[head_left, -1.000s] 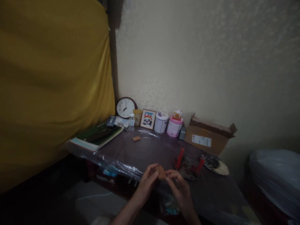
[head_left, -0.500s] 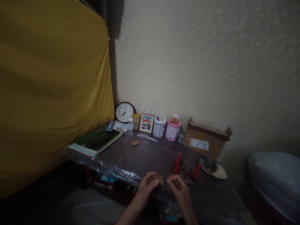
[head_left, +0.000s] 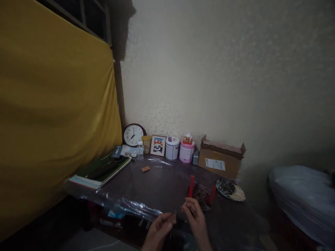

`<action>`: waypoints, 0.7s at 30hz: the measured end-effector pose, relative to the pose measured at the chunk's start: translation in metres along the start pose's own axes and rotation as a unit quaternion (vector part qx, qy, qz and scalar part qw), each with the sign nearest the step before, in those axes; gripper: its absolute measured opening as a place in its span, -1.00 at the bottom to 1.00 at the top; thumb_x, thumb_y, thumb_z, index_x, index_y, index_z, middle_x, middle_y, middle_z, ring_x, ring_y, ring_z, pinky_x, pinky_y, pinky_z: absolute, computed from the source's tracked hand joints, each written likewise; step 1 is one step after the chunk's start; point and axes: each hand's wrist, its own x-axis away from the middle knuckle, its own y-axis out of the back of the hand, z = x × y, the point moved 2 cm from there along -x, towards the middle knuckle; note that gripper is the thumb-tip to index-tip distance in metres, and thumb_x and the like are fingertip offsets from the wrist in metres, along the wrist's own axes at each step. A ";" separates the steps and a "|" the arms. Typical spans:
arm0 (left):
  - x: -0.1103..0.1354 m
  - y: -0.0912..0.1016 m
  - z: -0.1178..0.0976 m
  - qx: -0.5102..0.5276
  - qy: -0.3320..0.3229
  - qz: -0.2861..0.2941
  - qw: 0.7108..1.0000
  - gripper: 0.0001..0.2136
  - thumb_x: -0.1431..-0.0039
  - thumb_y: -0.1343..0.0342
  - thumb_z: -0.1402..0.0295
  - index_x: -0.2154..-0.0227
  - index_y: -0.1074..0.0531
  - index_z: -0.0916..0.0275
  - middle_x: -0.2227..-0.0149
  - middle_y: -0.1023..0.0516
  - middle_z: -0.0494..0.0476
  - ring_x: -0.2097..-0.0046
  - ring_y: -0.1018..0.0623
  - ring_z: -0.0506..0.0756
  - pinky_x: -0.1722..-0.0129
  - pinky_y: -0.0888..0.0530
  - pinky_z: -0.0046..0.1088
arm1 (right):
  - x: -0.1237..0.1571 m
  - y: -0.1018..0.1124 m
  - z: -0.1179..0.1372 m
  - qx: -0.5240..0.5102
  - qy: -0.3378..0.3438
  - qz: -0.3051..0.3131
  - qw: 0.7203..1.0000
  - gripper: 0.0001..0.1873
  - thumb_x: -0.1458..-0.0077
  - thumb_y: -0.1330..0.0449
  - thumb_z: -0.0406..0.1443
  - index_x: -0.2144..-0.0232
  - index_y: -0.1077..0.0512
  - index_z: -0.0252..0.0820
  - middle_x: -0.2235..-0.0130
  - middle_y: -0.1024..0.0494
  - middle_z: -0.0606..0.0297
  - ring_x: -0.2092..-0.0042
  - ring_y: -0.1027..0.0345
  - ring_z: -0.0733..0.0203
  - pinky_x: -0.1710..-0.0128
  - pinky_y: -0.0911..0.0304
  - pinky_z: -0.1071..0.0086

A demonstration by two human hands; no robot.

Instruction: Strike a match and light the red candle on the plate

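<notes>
Fingers (head_left: 188, 208) of right hand (head_left: 196, 221) pinch thin stick (head_left: 185, 202), long axis diagonal, tip up-left | left hand (head_left: 158, 230) grips small brown box (head_left: 173, 218)

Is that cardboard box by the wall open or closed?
Open: the cardboard box has its top flaps raised and spread, not folded flat. What is inside cannot be seen from this angle.

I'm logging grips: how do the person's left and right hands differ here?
The left hand pinches a small brown piece; the right hand pinches a thin pale stick. The left hand sits lower in view; the right hand is higher, just before the dish with red candles. Both curl inward, facing each other, above the plastic-covered table.
</notes>
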 end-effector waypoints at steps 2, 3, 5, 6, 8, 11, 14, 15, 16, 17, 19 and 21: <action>0.003 -0.001 0.000 0.006 0.003 -0.012 1.000 -0.66 0.32 -0.36 0.28 0.37 -0.52 0.26 0.32 -0.61 0.24 0.22 -0.54 0.21 0.11 -0.35 -0.26 | 0.001 -0.001 0.001 0.000 0.002 0.002 1.000 -0.74 0.00 -0.18 -0.14 0.30 -0.36 -0.18 0.48 -0.49 0.32 0.40 -0.41 0.22 0.35 -0.32 0.43; 0.005 -0.002 -0.002 0.008 0.004 -0.020 1.000 -0.66 0.32 -0.36 0.29 0.38 -0.53 0.27 0.32 -0.61 0.25 0.22 -0.55 0.21 0.10 -0.35 -0.26 | 0.001 -0.002 0.002 0.001 0.004 0.000 1.000 -0.75 -0.01 -0.17 -0.14 0.32 -0.36 -0.19 0.47 -0.51 0.30 0.40 -0.42 0.21 0.35 -0.33 0.43; 0.009 -0.007 -0.006 0.016 0.005 -0.031 0.999 -0.67 0.31 -0.36 0.30 0.39 -0.53 0.27 0.32 -0.61 0.25 0.20 -0.55 0.22 0.08 -0.34 -0.25 | 0.004 -0.003 0.006 0.013 0.015 -0.006 1.000 -0.76 -0.02 -0.15 -0.13 0.36 -0.37 -0.19 0.45 -0.53 0.28 0.38 -0.45 0.20 0.34 -0.34 0.43; 0.011 -0.009 -0.009 0.019 0.006 -0.033 0.999 -0.68 0.30 -0.36 0.30 0.38 -0.53 0.27 0.31 -0.61 0.25 0.19 -0.54 0.22 0.06 -0.34 -0.25 | 0.006 -0.004 0.009 0.026 0.024 -0.011 0.999 -0.77 -0.03 -0.14 -0.13 0.37 -0.37 -0.19 0.44 -0.54 0.27 0.37 -0.46 0.20 0.33 -0.35 0.43; 0.015 -0.014 -0.014 0.026 0.009 -0.035 0.999 -0.69 0.29 -0.35 0.31 0.38 -0.53 0.28 0.30 -0.61 0.25 0.18 -0.54 0.22 0.04 -0.33 -0.25 | 0.014 -0.006 0.016 0.067 0.046 -0.018 0.997 -0.79 -0.07 -0.11 -0.15 0.39 -0.39 -0.18 0.41 -0.54 0.27 0.34 -0.46 0.21 0.31 -0.34 0.46; 0.020 -0.017 -0.016 0.027 0.002 -0.049 0.998 -0.70 0.29 -0.35 0.33 0.39 -0.53 0.28 0.29 -0.61 0.25 0.18 -0.55 0.20 0.06 -0.35 -0.29 | 0.030 -0.011 0.028 0.140 0.089 -0.012 0.986 -0.83 -0.11 -0.08 -0.21 0.37 -0.42 -0.15 0.36 -0.55 0.29 0.29 -0.46 0.25 0.27 -0.33 0.51; 0.025 -0.014 -0.015 0.015 -0.008 -0.058 0.998 -0.72 0.27 -0.34 0.34 0.39 -0.53 0.27 0.29 -0.61 0.22 0.21 -0.54 0.14 0.12 -0.36 -0.38 | 0.045 -0.016 0.038 0.191 0.148 0.007 0.970 -0.86 -0.12 -0.07 -0.27 0.33 -0.43 -0.10 0.32 -0.56 0.32 0.25 -0.46 0.28 0.21 -0.32 0.55; 0.027 -0.013 -0.014 0.011 -0.009 -0.057 0.998 -0.73 0.25 -0.34 0.34 0.39 -0.53 0.26 0.30 -0.61 0.21 0.23 -0.55 0.13 0.15 -0.37 -0.40 | 0.050 -0.017 0.040 0.202 0.167 0.014 0.965 -0.87 -0.12 -0.07 -0.29 0.31 -0.43 -0.09 0.32 -0.56 0.33 0.24 -0.46 0.29 0.20 -0.31 0.56; 0.029 -0.012 -0.014 0.008 -0.010 -0.053 0.999 -0.74 0.24 -0.33 0.33 0.39 -0.53 0.26 0.32 -0.61 0.20 0.25 -0.55 0.11 0.18 -0.38 -0.41 | 0.053 -0.017 0.043 0.211 0.182 0.017 0.960 -0.87 -0.12 -0.07 -0.30 0.31 -0.42 -0.09 0.31 -0.56 0.33 0.24 -0.46 0.30 0.20 -0.32 0.57; 0.031 -0.011 -0.014 0.006 -0.012 -0.048 0.999 -0.75 0.22 -0.32 0.33 0.39 -0.53 0.26 0.33 -0.61 0.19 0.27 -0.54 0.10 0.20 -0.38 -0.42 | 0.056 -0.017 0.045 0.219 0.195 0.018 0.956 -0.86 -0.12 -0.06 -0.32 0.30 -0.42 -0.08 0.30 -0.56 0.33 0.23 -0.47 0.31 0.19 -0.32 0.58; 0.035 -0.011 -0.015 -0.001 -0.016 -0.038 0.999 -0.75 0.19 -0.30 0.31 0.37 -0.53 0.26 0.33 -0.61 0.19 0.28 -0.54 0.11 0.21 -0.38 -0.41 | 0.061 -0.016 0.049 0.232 0.212 0.007 0.949 -0.85 -0.12 -0.06 -0.33 0.28 -0.41 -0.08 0.28 -0.56 0.32 0.23 -0.47 0.31 0.20 -0.32 0.58; 0.040 -0.012 -0.018 -0.007 -0.019 -0.038 0.999 -0.74 0.16 -0.28 0.31 0.34 -0.52 0.27 0.30 -0.60 0.21 0.25 -0.54 0.13 0.18 -0.37 -0.38 | 0.064 -0.015 0.052 0.241 0.222 -0.015 0.945 -0.85 -0.12 -0.05 -0.33 0.28 -0.41 -0.09 0.28 -0.57 0.32 0.22 -0.47 0.30 0.20 -0.33 0.58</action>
